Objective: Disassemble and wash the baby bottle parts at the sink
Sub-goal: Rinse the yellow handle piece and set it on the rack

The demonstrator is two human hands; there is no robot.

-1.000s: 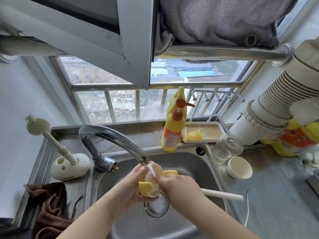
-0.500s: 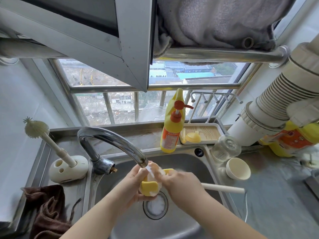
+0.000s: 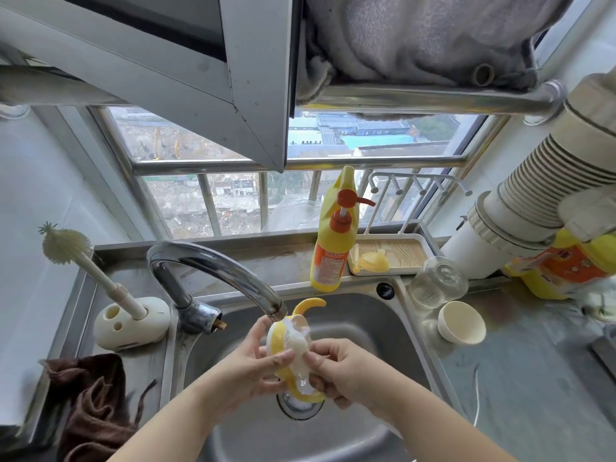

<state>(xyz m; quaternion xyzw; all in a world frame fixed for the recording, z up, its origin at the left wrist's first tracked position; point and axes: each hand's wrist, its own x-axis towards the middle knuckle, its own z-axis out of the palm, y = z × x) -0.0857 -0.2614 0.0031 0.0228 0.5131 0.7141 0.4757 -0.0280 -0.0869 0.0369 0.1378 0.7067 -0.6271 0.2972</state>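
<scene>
Over the sink (image 3: pixel 366 321), just below the faucet spout (image 3: pixel 276 310), I hold a yellow bottle collar with curved handles (image 3: pixel 278 341), smeared with white foam. My left hand (image 3: pixel 250 361) grips it from the left. My right hand (image 3: pixel 340 365) pinches its foamy white front from the right. One yellow handle sticks up beside the spout. The glass bottle body (image 3: pixel 436 285) lies on the counter at the right, a cream cap (image 3: pixel 461 326) beside it. A yellow spout part (image 3: pixel 375 261) sits on the wooden tray (image 3: pixel 406 248).
A yellow pump soap bottle (image 3: pixel 333 245) stands behind the sink. At the left a bottle brush (image 3: pixel 66 243) stands in its cream holder (image 3: pixel 130 323), with a brown cloth (image 3: pixel 96 405) in front. The drain (image 3: pixel 300 406) lies under my hands. A large ribbed pipe (image 3: pixel 540 181) crosses the right.
The collar has been turned on edge, so one handle now points up. The white brush handle that stuck out to the right of my right hand is gone from view.
</scene>
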